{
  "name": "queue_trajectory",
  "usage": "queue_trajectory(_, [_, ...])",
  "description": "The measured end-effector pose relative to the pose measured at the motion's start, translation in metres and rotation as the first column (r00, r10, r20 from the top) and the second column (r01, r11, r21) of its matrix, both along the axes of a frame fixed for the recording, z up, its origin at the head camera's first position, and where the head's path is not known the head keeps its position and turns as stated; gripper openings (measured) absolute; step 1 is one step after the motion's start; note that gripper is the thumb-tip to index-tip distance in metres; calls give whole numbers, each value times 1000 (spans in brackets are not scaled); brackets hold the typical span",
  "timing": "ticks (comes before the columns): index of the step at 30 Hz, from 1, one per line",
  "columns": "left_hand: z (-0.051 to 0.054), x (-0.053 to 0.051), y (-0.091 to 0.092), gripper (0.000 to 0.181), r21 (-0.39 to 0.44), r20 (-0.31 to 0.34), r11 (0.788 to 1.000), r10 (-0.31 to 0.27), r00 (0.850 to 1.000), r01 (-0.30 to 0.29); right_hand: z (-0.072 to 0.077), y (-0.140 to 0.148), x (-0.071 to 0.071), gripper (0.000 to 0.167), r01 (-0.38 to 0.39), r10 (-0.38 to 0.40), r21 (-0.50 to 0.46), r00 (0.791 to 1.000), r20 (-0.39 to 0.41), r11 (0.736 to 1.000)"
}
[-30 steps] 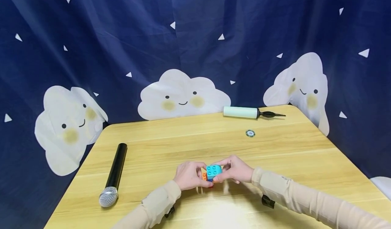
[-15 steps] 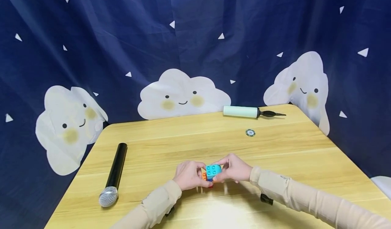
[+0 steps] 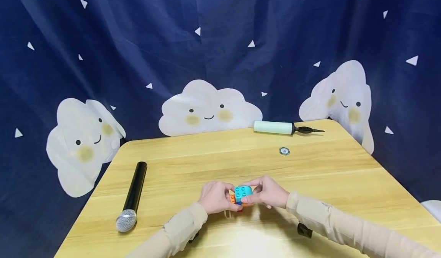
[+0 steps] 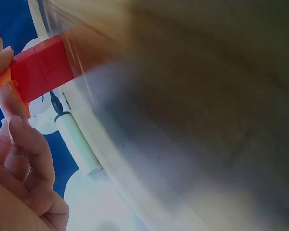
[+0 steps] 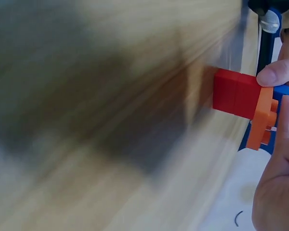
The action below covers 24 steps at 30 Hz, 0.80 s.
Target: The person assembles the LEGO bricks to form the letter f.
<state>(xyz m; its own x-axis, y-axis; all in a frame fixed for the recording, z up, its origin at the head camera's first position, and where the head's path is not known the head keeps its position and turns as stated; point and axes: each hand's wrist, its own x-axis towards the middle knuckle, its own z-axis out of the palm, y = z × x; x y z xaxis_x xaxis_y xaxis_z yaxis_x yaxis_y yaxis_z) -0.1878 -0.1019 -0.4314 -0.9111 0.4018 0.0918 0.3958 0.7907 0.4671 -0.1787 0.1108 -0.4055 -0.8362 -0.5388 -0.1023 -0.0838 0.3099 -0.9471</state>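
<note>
A small stack of toy building bricks stands on the table between both hands. Its top is a turquoise brick [image 3: 243, 192] with round studs, above a blue brick [image 5: 285, 90] that is mostly covered by fingers. Under these lies a wider orange brick [image 5: 260, 118], its studs partly bare. Two red bricks [image 5: 235, 92] form the base. My left hand [image 3: 216, 197] grips the stack from the left, thumb and finger at the orange brick. From the right, my right hand [image 3: 271, 192] pinches the turquoise brick, with a fingertip reaching down by the blue one.
On the wooden table [image 3: 193, 162], a microphone [image 3: 133, 195] lies at the left. A pale green hand pump [image 3: 275, 127] lies along the far edge, with a round chip [image 3: 284, 151] nearer. Behind the table hangs a dark blue curtain [image 3: 220, 32] with clouds.
Both hands keep their hold, and the stack stays nearly where it was. The whole head view has shifted slightly.
</note>
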Motion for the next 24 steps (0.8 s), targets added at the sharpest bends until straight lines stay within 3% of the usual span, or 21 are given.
queue_trajectory(4, [-2, 0, 0, 39, 10, 5, 1000, 6, 1000, -6, -2, 0, -1, 43, 2, -1, -29, 999, 45, 1000])
queue_trajectory(15, [-1, 5, -2, 34, 23, 3, 1000, 13, 1000, -13, 4, -4, -3, 42, -19, 19, 15, 1000, 12, 1000])
queue_trajectory(24, [7, 6, 0, 39, -118, -106, 992, -58, 993, 45, -2, 2, -6, 48, -62, 62, -1, 998, -8, 998])
